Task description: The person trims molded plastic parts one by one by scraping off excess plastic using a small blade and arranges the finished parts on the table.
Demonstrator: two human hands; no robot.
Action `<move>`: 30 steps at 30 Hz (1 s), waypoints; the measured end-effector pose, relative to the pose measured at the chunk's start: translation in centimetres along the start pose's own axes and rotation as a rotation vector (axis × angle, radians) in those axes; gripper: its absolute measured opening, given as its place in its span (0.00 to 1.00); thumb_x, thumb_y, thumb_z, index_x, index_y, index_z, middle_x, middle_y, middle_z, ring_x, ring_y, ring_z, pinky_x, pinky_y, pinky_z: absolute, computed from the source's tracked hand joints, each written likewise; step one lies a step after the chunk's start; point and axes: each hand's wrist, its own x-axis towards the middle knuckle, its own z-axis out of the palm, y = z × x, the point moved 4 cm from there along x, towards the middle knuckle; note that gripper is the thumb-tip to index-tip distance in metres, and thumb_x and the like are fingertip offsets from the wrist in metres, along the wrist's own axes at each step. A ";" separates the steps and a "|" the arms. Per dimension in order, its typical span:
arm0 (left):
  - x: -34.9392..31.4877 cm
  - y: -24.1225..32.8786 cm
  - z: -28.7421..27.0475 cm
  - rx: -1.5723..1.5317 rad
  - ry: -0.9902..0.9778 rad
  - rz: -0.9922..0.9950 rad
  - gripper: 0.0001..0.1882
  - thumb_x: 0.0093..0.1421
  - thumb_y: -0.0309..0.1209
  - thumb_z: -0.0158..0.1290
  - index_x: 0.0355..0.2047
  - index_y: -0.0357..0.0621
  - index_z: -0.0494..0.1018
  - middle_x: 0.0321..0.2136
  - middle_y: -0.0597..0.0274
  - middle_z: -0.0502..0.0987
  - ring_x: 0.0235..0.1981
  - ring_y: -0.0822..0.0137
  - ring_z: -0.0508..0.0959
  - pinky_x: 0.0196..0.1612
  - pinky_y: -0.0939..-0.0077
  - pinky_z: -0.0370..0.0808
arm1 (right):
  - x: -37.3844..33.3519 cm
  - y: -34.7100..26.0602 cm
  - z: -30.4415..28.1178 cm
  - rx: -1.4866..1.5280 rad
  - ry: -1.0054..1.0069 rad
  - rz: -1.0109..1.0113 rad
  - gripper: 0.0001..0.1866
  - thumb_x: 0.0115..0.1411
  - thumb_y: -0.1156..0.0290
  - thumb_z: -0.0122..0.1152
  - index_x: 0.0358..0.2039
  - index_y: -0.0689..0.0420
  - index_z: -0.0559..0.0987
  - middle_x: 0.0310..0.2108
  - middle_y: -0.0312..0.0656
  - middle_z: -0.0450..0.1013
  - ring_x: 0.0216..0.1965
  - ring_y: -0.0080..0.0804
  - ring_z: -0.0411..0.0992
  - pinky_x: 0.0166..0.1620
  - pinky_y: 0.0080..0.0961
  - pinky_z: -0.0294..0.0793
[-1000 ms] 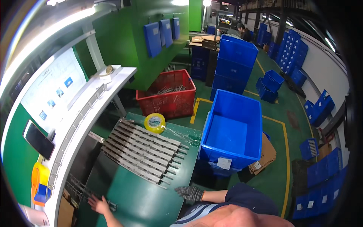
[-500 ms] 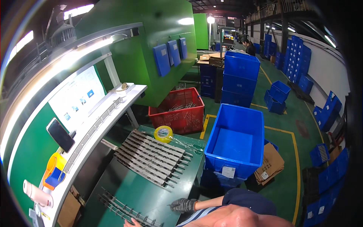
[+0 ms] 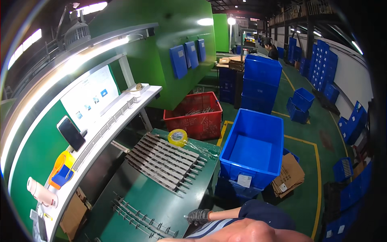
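gloved hand (image 3: pixel 198 216): 1 | tape roll (image 3: pixel 177 137): 1 | red crate (image 3: pixel 195 115): 1 | wall-mounted blue panels (image 3: pixel 187 56): 3 | phone (image 3: pixel 71 133): 1

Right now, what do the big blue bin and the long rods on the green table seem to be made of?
The blue bin looks like moulded plastic: even colour, smooth walls, thick rim. The rods seem metal, dull grey with a slight shine, though a coating cannot be ruled out. The gloved right hand rests at the table edge.

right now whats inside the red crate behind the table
The red crate holds a loose pile of thin grey metal pieces against its far wall. The near wall hides the bottom, so how deep the pile goes cannot be seen.
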 end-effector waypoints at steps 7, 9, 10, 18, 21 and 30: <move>3.4 -1.4 -2.0 -0.192 -0.036 0.556 0.10 0.51 0.34 0.44 0.23 0.41 0.69 0.26 0.60 0.70 0.26 0.63 0.66 0.37 0.62 0.62 | -1.4 1.5 -2.3 0.276 0.078 0.135 0.10 0.50 0.66 0.49 0.26 0.59 0.72 0.21 0.41 0.70 0.19 0.28 0.69 0.19 0.22 0.69; 2.4 -3.6 -2.9 -0.246 0.296 0.542 0.10 0.50 0.35 0.45 0.21 0.42 0.70 0.25 0.61 0.70 0.24 0.61 0.65 0.36 0.58 0.61 | -2.2 2.4 -3.5 0.361 0.185 0.177 0.11 0.51 0.64 0.47 0.23 0.59 0.73 0.18 0.40 0.69 0.18 0.28 0.69 0.18 0.23 0.69; 1.0 -5.5 -3.0 -0.330 0.566 0.402 0.13 0.52 0.37 0.44 0.16 0.45 0.69 0.25 0.63 0.70 0.24 0.64 0.65 0.35 0.58 0.62 | -3.0 2.7 -3.9 0.360 0.213 0.204 0.13 0.52 0.63 0.46 0.21 0.59 0.73 0.16 0.40 0.69 0.17 0.29 0.68 0.18 0.24 0.69; -1.7 -12.9 -5.4 -1.020 1.320 0.171 0.12 0.54 0.37 0.42 0.19 0.46 0.57 0.16 0.68 0.56 0.20 0.72 0.57 0.30 0.76 0.57 | -7.0 2.8 -5.8 0.833 0.129 0.549 0.09 0.49 0.63 0.48 0.24 0.54 0.72 0.18 0.37 0.70 0.19 0.29 0.69 0.23 0.26 0.68; 1.4 -7.6 -5.0 -0.677 0.279 0.576 0.12 0.53 0.38 0.44 0.25 0.46 0.72 0.30 0.62 0.73 0.35 0.64 0.69 0.37 0.65 0.64 | -7.4 1.7 -5.9 0.437 0.431 0.395 0.10 0.52 0.62 0.48 0.23 0.55 0.72 0.16 0.34 0.69 0.12 0.21 0.66 0.14 0.17 0.63; -3.4 -11.9 -1.3 0.408 0.259 -0.703 0.11 0.52 0.32 0.45 0.24 0.36 0.69 0.28 0.56 0.73 0.33 0.59 0.72 0.40 0.69 0.66 | -7.4 1.9 -5.6 0.604 0.473 0.465 0.10 0.50 0.63 0.52 0.23 0.56 0.71 0.18 0.33 0.68 0.12 0.18 0.64 0.13 0.13 0.61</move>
